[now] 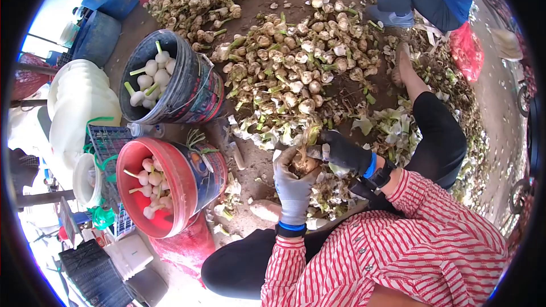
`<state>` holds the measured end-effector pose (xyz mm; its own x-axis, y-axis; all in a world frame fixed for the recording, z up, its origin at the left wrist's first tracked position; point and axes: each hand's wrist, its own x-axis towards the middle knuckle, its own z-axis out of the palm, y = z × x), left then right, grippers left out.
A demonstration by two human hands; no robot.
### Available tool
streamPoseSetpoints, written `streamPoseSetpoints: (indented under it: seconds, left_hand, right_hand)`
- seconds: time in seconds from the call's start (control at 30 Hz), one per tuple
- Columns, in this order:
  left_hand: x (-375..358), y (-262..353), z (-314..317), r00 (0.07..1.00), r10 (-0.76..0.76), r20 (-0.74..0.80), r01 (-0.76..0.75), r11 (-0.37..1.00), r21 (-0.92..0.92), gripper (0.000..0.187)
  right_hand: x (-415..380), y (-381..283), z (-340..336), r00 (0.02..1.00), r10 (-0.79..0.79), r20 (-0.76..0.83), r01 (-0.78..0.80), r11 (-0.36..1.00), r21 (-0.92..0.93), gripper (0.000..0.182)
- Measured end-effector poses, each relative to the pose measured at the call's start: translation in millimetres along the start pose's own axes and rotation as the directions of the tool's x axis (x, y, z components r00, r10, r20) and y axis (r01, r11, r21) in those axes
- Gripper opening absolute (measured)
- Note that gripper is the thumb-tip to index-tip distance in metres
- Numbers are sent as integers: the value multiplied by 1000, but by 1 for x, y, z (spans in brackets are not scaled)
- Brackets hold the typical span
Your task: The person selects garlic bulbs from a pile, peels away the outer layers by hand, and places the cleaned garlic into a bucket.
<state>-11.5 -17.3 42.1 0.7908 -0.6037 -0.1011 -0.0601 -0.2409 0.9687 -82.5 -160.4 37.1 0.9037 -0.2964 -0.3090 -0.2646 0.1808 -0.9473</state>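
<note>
My left hand, in a grey glove, is closed around a garlic bulb with brownish outer skin. Its stalk points up and away from me. Against the bulb's right side is my right hand, in a black glove with its fingers curled in. A small pale grey piece shows at its fingertips, and I cannot tell what it is. Beyond both hands spreads a large heap of untrimmed garlic. Peeled skins and leaf scraps lie beneath and around the hands.
To the left stand a red bucket and a dark bucket, both holding cleaned white garlic bulbs. A second garlic heap lies farther back. Another person's leg and shoe are at the upper right, near a red bag.
</note>
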Motion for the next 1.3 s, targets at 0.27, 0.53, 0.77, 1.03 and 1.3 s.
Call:
streamPoseSetpoints:
  seconds: [0.27, 0.53, 0.77, 1.03, 1.3]
  left_hand:
    - [-1, -3, -8, 945, -215, 244, 323, 711, -625, 59]
    - [1, -25, -1, 879, -257, 402, 464, 259, -847, 60]
    - [12, 6, -4, 818, -434, 377, 564, 479, -673, 70]
    - [10, -7, -12, 956, -269, 117, 287, 780, -556, 51]
    - [5, -7, -8, 917, -204, 343, 378, 722, -579, 66]
  right_hand:
    - [0, 19, -25, 968, -142, 207, 163, 983, -89, 20]
    - [4, 19, 2, 988, -116, -104, 111, 993, -49, 28]
    - [13, 43, 5, 907, -355, -228, 274, 906, -323, 38]
    - [-1, 18, -17, 995, -91, -41, 88, 994, -67, 32]
    - [-10, 12, -31, 964, -217, 150, 238, 961, -141, 39]
